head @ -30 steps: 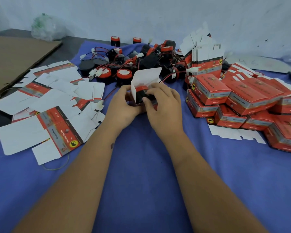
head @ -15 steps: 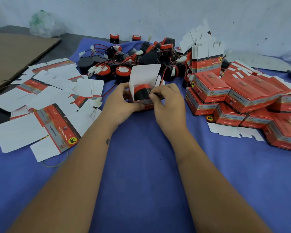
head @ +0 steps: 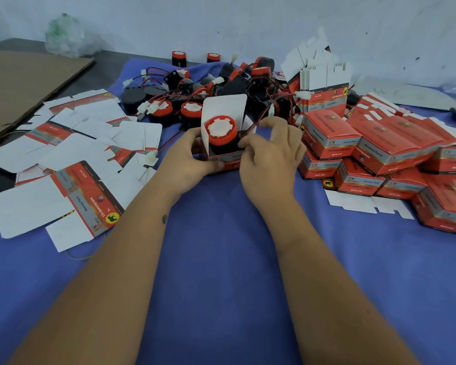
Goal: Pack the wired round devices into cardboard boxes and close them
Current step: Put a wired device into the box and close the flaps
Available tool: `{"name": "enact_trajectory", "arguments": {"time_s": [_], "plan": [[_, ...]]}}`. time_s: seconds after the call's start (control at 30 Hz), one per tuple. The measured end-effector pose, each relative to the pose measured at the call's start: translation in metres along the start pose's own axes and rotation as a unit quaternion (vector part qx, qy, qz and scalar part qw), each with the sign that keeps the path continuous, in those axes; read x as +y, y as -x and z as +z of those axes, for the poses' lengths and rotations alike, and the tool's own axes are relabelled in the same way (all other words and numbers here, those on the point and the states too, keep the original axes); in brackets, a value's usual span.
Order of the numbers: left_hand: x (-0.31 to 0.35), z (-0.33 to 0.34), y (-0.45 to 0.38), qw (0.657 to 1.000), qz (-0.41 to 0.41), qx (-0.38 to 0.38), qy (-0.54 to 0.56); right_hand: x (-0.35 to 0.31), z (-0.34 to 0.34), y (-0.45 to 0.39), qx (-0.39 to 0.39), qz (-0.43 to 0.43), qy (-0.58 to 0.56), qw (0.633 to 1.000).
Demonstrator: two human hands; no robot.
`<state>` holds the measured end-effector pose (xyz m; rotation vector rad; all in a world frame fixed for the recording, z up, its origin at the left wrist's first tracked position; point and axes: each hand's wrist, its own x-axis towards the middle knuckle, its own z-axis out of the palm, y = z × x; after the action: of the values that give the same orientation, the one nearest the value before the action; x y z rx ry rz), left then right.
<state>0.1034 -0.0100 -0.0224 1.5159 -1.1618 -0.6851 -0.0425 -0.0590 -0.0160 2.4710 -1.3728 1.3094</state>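
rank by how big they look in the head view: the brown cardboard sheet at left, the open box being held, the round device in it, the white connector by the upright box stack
1. brown cardboard sheet, though partly cut off by the frame
2. open box
3. round device inside it
4. white connector; it lies farther from the camera, but looks clearly smallest

"Genuine Parts" reads on a closed red box [head: 331,138] — also on a flat carton [head: 90,204]; other print too blurry.
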Motion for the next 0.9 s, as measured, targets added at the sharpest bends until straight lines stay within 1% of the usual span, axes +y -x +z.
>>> {"name": "enact_trajectory", "arguments": {"time_s": [0.1,0.23,0.3,0.37,0.47,0.5,0.6,0.7,0.8,0.87,0.9], "plan": [[-0.001,0.000,0.000,1.000,0.007,0.005,0.002,0.007,0.003,0.000,-0.069,0.046,0.013,0.996],[-0.001,0.000,0.000,1.000,0.008,0.006,0.006,0.009,0.007,0.000,-0.140,0.077,-0.033,0.987],[-0.001,0.000,0.001,1.000,0.006,0.010,0.013,0.008,0.007,-0.001,-0.161,0.090,-0.061,0.981],[0.000,0.001,0.002,1.000,0.005,0.014,0.024,0.008,0.005,-0.001,-0.143,0.083,-0.069,0.984],[0.001,0.002,0.002,0.999,0.002,0.010,0.034,0.004,0.002,-0.002,-0.076,0.071,-0.105,0.989],[0.001,0.002,0.002,0.999,0.001,0.007,0.034,0.003,0.002,-0.002,-0.073,0.073,-0.122,0.987],[0.000,0.000,0.001,0.999,0.000,-0.018,0.029,0.001,0.006,0.000,-0.118,0.093,-0.158,0.976],[0.001,0.001,0.001,0.999,0.000,-0.029,0.023,0.002,0.008,0.000,-0.150,0.104,-0.161,0.970],[0.004,0.006,0.000,0.997,-0.018,0.001,0.070,0.003,0.008,0.000,-0.159,0.086,-0.190,0.965],[0.005,0.012,-0.001,0.993,-0.035,0.039,0.108,0.000,0.008,0.002,-0.154,0.061,-0.231,0.959],[0.005,0.014,-0.002,0.992,-0.033,0.063,0.101,-0.002,0.006,0.003,-0.148,0.055,-0.262,0.952]]}}
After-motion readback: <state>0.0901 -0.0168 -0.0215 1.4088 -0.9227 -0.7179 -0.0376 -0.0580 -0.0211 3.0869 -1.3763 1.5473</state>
